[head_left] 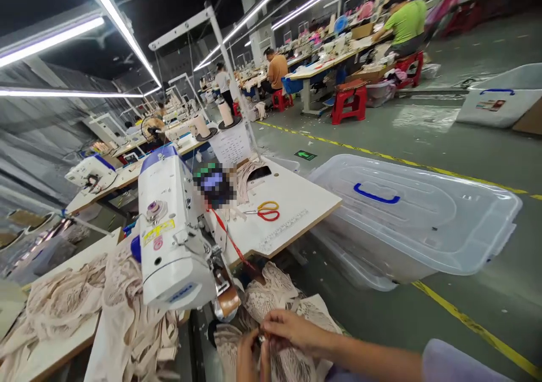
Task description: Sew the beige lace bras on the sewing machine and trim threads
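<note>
My left hand (250,355) and my right hand (292,330) meet at the bottom of the view, fingertips pinched together. Whatever lies between them is too small and too covered to name. Under and around both hands is beige lace fabric (273,289), hanging below the table edge. Just to the left of the hands stands a white sewing machine (171,246), its head tilted in view, with its needle area close to the lace. More beige lace pieces (131,308) are heaped on the machine's left side.
Yellow-and-red scissors (267,210), a dark phone (259,172) and fabric strips lie on the white tabletop (296,196). A lidded clear plastic bin (423,213) stands on the floor to the right. Thread cones (202,126) stand behind the machine. Other people sit at machines farther off.
</note>
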Demonstrator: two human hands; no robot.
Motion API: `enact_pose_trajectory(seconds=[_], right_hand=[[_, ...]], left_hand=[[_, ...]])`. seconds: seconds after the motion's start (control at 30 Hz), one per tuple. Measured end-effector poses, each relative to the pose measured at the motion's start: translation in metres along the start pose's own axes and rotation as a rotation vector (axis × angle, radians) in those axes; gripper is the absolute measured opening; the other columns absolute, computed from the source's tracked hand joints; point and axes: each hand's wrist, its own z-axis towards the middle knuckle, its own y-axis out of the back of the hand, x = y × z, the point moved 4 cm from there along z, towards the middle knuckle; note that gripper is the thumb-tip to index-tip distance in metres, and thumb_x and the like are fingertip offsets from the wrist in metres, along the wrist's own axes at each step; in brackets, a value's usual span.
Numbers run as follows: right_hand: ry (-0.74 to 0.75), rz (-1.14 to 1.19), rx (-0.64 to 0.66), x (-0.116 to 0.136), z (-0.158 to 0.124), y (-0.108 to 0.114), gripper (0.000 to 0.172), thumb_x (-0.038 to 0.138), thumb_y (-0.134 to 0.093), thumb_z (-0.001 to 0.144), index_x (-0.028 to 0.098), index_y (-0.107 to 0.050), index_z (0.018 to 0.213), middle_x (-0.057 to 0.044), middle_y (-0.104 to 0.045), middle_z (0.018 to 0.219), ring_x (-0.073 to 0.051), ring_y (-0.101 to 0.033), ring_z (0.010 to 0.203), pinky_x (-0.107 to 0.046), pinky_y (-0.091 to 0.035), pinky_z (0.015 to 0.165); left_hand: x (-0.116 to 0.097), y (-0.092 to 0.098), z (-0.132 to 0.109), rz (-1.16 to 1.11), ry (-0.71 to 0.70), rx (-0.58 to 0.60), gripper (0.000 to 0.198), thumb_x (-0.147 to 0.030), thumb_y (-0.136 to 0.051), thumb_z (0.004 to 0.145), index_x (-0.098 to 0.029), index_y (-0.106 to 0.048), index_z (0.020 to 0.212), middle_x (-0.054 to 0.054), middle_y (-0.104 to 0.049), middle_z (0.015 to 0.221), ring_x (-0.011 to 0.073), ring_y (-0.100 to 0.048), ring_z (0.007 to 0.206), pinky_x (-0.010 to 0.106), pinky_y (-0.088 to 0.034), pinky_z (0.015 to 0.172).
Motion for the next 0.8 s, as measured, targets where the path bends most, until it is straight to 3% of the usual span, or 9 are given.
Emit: enact_pose_trajectory(seconds=[0.1,0.17,0.23,0.3,0.4,0.47,0.6,0.67,0.8], right_hand=[[0.052,-0.048,-0.094,0.03,0.003,0.023,0.053,0.064,-0.078,0.058,0.023,-0.059,0.085,-0.001,-0.062,0.078,-0.016,-0.06,0.07,-0.036,-0.051,0.076],[0.131,-0.075,-0.16,0.061,0.006,0.041,0.055,0.057,-0.082,0.061,0.02,-0.062,0.096,-0.004,-0.066,0.096,-0.017,-0.062,0.088,-0.034,-0.05,0.089],[0.374,-0.218,-0.233,0.103,0.004,0.056,0.051,0.052,-0.081,0.067,0.017,-0.065,0.1,-0.006,-0.068,0.099,-0.017,-0.063,0.089,-0.035,-0.052,0.089],[0.539,-0.312,-0.235,0.142,-0.003,0.06,0.042,0.048,-0.078,0.075,0.018,-0.067,0.103,-0.006,-0.069,0.101,-0.016,-0.065,0.088,-0.033,-0.055,0.085],[0.704,-0.444,-0.232,0.187,-0.017,0.051,0.033,0.042,-0.075,0.08,0.02,-0.07,0.103,-0.005,-0.071,0.105,-0.015,-0.067,0.091,-0.031,-0.057,0.087],[0.765,-0.495,-0.218,0.207,-0.022,0.04,0.032,0.042,-0.075,0.082,0.02,-0.071,0.105,-0.005,-0.071,0.106,-0.016,-0.068,0.091,-0.032,-0.058,0.088],[0.847,-0.557,-0.227,0.244,-0.01,0.02,0.03,0.042,-0.073,0.083,0.02,-0.073,0.103,-0.006,-0.073,0.103,-0.017,-0.069,0.09,-0.034,-0.058,0.086],[0.892,-0.566,-0.223,0.268,0.001,0.01,0.028,0.041,-0.072,0.084,0.02,-0.073,0.102,-0.005,-0.074,0.101,-0.017,-0.069,0.09,-0.035,-0.057,0.087],[0.956,-0.531,-0.116,0.319,0.022,-0.012,0.029,0.04,-0.07,0.085,0.018,-0.072,0.105,-0.005,-0.074,0.101,-0.016,-0.068,0.089,-0.036,-0.056,0.086]], left_hand=[[-0.011,0.04,0.006,-0.054,0.234,0.138,0.045,-0.06,-0.075,0.073,-0.018,-0.076,0.087,0.013,-0.075,0.088,0.0268,-0.07,0.085,0.037,-0.057,0.08],[-0.029,0.077,0.02,-0.217,0.36,0.097,0.043,-0.058,-0.076,0.073,-0.017,-0.073,0.085,0.009,-0.073,0.083,0.0213,-0.068,0.079,0.032,-0.057,0.077],[-0.056,0.112,0.043,-0.382,0.422,0.016,0.039,-0.052,-0.08,0.072,-0.019,-0.07,0.088,0.005,-0.072,0.086,0.0168,-0.066,0.073,0.027,-0.055,0.069],[-0.091,0.139,0.074,-0.446,0.415,-0.014,0.034,-0.041,-0.084,0.068,-0.019,-0.068,0.089,0.001,-0.069,0.081,0.0112,-0.06,0.063,0.022,-0.051,0.061],[-0.164,0.161,0.128,-0.454,0.181,-0.025,0.02,-0.019,-0.076,0.07,-0.019,-0.063,0.086,-0.002,-0.064,0.077,0.0083,-0.052,0.06,0.019,-0.044,0.058],[-0.217,0.161,0.163,-0.358,-0.074,0.005,0.013,-0.013,-0.064,0.072,-0.019,-0.06,0.082,-0.003,-0.056,0.069,0.0092,-0.047,0.059,0.021,-0.039,0.058],[-0.298,0.135,0.229,0.408,-0.452,0.069,0.017,-0.02,-0.054,0.089,-0.015,-0.063,0.102,-0.002,-0.055,0.076,0.011,-0.048,0.068,0.024,-0.038,0.066],[-0.319,0.118,0.259,0.653,-0.531,0.199,0.024,-0.028,-0.051,0.094,-0.011,-0.062,0.107,0.001,-0.059,0.084,0.0139,-0.053,0.077,0.027,-0.04,0.073],[-0.329,0.095,0.296,0.966,-0.515,0.445,0.019,-0.032,-0.063,0.086,-0.016,-0.067,0.096,0.001,-0.06,0.072,0.0163,-0.052,0.064,0.027,-0.035,0.064]])
